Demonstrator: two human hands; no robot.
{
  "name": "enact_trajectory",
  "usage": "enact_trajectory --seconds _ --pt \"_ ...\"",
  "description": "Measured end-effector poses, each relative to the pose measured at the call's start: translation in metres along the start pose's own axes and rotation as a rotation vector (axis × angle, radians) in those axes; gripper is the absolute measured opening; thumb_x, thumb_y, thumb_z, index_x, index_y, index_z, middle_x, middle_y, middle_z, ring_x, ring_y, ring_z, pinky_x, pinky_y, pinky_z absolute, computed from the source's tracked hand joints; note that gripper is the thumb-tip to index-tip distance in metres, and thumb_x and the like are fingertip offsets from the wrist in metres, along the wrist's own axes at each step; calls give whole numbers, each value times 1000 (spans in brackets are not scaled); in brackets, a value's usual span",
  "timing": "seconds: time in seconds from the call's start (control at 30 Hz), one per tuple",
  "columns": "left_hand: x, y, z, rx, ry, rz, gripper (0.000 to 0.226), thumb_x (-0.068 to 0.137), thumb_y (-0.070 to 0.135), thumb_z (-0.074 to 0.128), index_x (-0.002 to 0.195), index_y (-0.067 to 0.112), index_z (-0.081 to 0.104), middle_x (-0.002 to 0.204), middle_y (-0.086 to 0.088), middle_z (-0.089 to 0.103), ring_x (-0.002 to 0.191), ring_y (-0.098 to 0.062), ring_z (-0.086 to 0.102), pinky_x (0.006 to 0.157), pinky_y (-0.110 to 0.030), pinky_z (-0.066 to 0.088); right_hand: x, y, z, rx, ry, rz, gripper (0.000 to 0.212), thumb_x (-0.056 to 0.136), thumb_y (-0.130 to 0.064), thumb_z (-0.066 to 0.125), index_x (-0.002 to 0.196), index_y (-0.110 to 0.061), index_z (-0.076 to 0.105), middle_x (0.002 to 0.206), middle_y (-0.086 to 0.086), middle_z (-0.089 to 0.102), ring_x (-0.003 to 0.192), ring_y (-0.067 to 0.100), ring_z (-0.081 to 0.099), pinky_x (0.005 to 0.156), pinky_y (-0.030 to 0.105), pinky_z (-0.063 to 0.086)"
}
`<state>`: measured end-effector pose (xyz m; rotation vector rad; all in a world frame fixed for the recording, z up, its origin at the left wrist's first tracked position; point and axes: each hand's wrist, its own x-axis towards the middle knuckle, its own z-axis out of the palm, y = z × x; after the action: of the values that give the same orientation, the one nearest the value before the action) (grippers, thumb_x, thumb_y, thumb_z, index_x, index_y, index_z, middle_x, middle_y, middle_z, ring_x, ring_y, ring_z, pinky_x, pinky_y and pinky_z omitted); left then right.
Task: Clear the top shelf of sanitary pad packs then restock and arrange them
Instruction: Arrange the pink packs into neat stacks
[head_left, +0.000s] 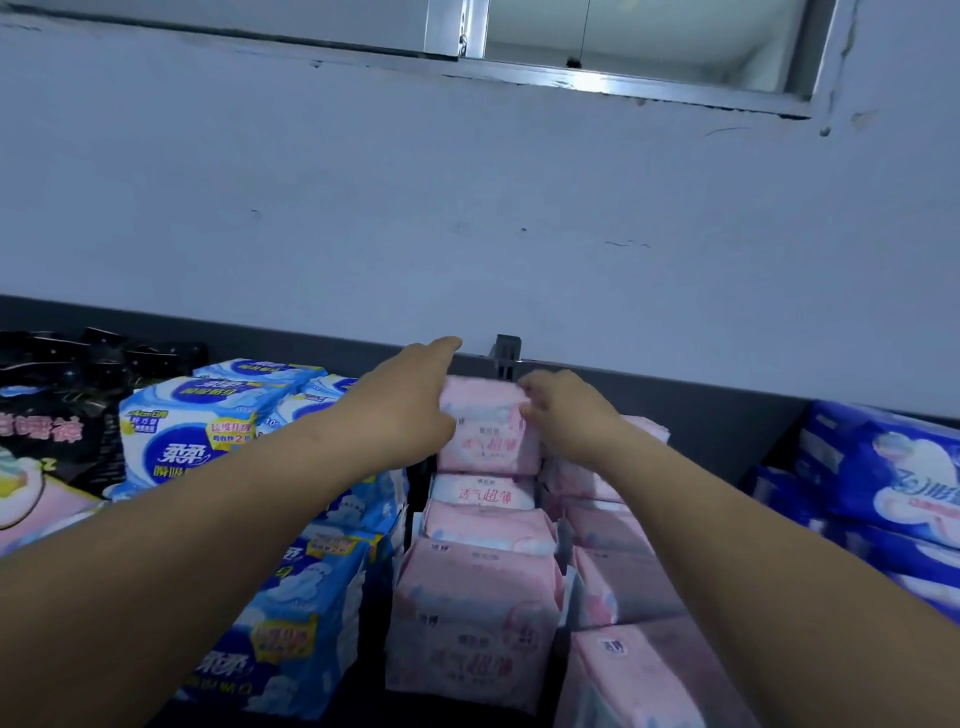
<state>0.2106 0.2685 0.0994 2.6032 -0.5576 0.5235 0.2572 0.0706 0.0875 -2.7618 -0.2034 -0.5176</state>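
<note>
At 9 o'clock lies 1 black glossy plastic pad pack. Just right of it, toward 8 o'clock, 5 light-blue plastic pad packs are stacked, partly hidden by the left forearm. The left hand reaches to the centre, its fingers stretched straight and pressed against the left side of the rearmost pink soft-plastic pad pack. This pack stands upright against the dark grey shelf back panel, just below the grey metal upright. The right hand curls its fingers over that pack's top right corner. Toward 6 o'clock, 3 more pink packs file in front of it. A 2nd pink row beside them shows at least 4. At 3 o'clock sit 3 dark-blue packs.
</note>
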Motion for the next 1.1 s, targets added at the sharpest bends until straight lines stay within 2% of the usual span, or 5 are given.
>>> enact_trajectory --seconds 0.13,0.33,0.7,0.93,1.1 --pt "-2 -1 5 27 -12 22 78 90 18 58 154 24 15 151 -3 33 135 -22 37 105 -33 35 0 -8 12 -267 -11 4 36 92 -4 45 125 -15 56 126 10 44 100 33 59 77 35 50" --pt "-8 3 7 39 1 23 77 90 17 57 154 25 15 153 -2 30 138 -21 34 105 -32 33 -17 -8 -7 -206 55 -68 48 90 -2 48 135 -19 51 137 9 45 117 30 54 93 37 46" --pt "-10 23 32 231 -55 -2 53 86 16 56 136 20 42 133 -7 49 122 -27 49 99 -41 43 -73 21 -32 -132 26 -13 42 96 -24 53 138 -23 50 139 6 48 120 26 53 96 36 45" --pt "-1 29 42 551 -167 -20 23 86 12 47 105 25 50 102 5 57 119 -20 43 115 -55 5 -81 8 -29 -100 -32 -60 34 97 -19 50 130 -21 56 133 6 50 113 26 54 89 32 43" --pt "-8 37 46 473 -118 28 28 96 34 45 121 25 54 121 0 61 124 -24 45 112 -46 19 -91 12 -36 -45 -59 -37 32 98 -21 51 129 -21 57 133 3 55 115 23 54 94 33 45"
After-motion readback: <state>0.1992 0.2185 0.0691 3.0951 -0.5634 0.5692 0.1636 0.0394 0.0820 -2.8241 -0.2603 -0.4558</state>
